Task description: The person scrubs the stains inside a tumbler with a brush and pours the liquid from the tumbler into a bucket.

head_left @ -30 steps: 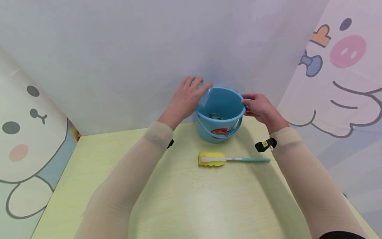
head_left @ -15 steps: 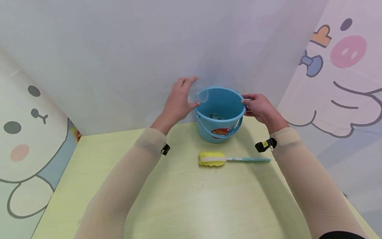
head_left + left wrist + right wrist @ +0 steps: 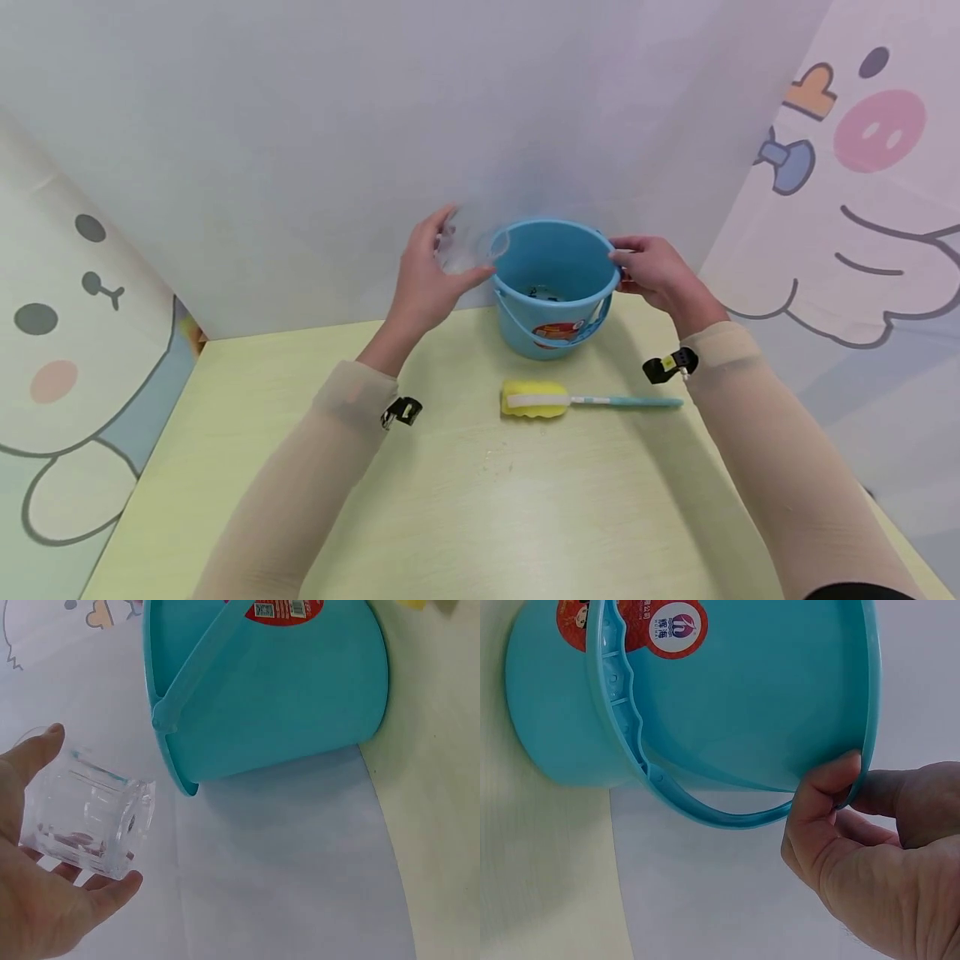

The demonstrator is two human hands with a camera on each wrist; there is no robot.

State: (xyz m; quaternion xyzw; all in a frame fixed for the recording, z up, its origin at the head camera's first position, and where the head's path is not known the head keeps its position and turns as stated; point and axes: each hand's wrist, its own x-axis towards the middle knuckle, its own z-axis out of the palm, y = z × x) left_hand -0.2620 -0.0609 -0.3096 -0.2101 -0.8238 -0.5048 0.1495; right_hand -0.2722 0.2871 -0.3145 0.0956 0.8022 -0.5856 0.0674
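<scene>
My left hand (image 3: 423,279) holds a clear cup (image 3: 468,240) at the upper left of the blue bucket (image 3: 517,323), with its fingers and thumb around the sides. In the left wrist view the cup (image 3: 82,810) lies tilted on its side in the grip, apart from the bucket wall (image 3: 277,705). On the bucket's right side, my right hand (image 3: 651,268) pinches the rim between thumb and fingers, close to the handle's end, as the right wrist view shows. The bucket stands upright on the table, its handle (image 3: 727,819) hanging down in front. Something small and dark shows at its bottom, too unclear to name.
A bottle brush (image 3: 536,400) with a yellow sponge head and a blue-and-white handle lies in front of the bucket. Small wet-looking drops (image 3: 497,458) dot the pale table (image 3: 450,517). A plain light wall (image 3: 300,167) rises behind the table; printed cartoon panels flank it.
My left hand has moved left from above the bucket's rim and turned, carrying the cup away from the opening. The right hand and the bucket stay in place.
</scene>
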